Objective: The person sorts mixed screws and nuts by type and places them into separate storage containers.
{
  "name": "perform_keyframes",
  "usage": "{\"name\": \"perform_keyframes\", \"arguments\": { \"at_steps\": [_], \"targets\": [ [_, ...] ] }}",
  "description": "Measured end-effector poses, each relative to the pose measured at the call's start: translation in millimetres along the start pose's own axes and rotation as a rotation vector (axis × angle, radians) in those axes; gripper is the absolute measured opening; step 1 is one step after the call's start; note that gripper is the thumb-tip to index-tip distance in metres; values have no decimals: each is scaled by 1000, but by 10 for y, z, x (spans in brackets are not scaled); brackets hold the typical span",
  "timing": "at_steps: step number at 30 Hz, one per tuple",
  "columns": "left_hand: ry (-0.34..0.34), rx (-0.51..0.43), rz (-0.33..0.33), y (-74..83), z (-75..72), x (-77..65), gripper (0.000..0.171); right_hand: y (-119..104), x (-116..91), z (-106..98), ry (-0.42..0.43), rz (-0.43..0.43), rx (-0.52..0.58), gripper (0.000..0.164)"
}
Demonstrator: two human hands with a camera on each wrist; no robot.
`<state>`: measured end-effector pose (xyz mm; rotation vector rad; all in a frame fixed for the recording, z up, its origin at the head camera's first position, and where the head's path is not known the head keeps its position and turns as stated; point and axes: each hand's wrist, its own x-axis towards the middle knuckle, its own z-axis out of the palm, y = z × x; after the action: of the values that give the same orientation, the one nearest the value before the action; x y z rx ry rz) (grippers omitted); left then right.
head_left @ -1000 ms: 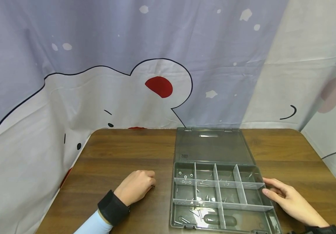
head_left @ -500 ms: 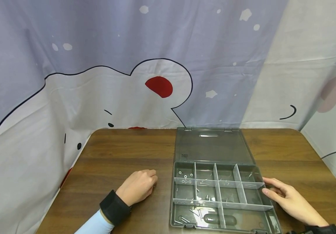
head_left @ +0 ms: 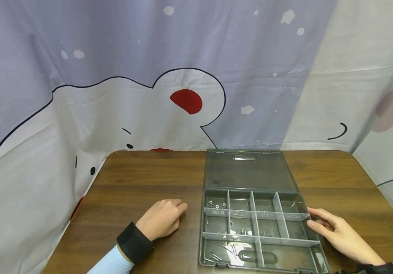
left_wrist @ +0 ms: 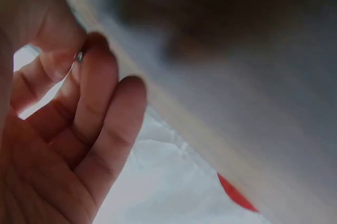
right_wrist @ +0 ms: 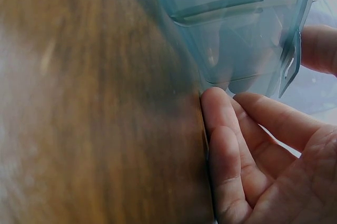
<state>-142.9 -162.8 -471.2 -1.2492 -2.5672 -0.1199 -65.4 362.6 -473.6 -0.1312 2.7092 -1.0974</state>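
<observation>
My left hand (head_left: 160,220) is over the wooden table, left of the box, fingers curled. Its thumb and fingertips pinch a tiny shiny metal piece (left_wrist: 79,56), mostly hidden by the fingers. In the head view this piece does not show. The smoky see-through compartment box (head_left: 288,243) stands with its lid (head_left: 248,173) laid back. My right hand (head_left: 336,232) rests against the box's right wall, thumb and fingers loosely bent and touching its edge. In the right wrist view, fingertips (right_wrist: 216,103) meet the box's lower edge close to the table.
Pale dividers (head_left: 289,242) split the box. Small white rings (head_left: 217,206) lie in its back left compartment; screws (head_left: 216,257) lie in the front left one. A printed curtain (head_left: 251,76) hangs behind the table (head_left: 155,171).
My left hand has shifted slightly to the right, and its fingertips now reach a little further toward the box. My right hand and the box stay in place.
</observation>
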Motion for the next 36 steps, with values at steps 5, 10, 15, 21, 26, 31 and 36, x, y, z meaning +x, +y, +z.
{"name": "perform_keyframes", "arguments": {
  "at_steps": [5, 10, 15, 21, 26, 31, 36],
  "targets": [
    [8, -82, 27, 13, -66, 46, 20, 14, -9, -10, -3, 4, -14, 53],
    [60, -95, 66, 15, -178, 150, 16, 25, -12, -3, 5, -17, -19, 51],
    [107, -96, 108, 63, -271, 315, 18, 5, 9, -7, 2, -17, -12, 51],
    [137, -140, 168, 242, -354, 617, 16, 12, 20, -14, -6, -7, -20, 53],
    [127, -140, 229, 440, -374, 876, 15, 37, 15, -9, -7, 4, -30, 53],
    [108, -118, 285, 642, -361, 1116, 14, 44, 10, 2, -2, 5, -20, 53],
    [65, -125, 324, 840, -361, 1358, 14, 43, 8, 11, 1, 3, -10, 53]
  ]
}}
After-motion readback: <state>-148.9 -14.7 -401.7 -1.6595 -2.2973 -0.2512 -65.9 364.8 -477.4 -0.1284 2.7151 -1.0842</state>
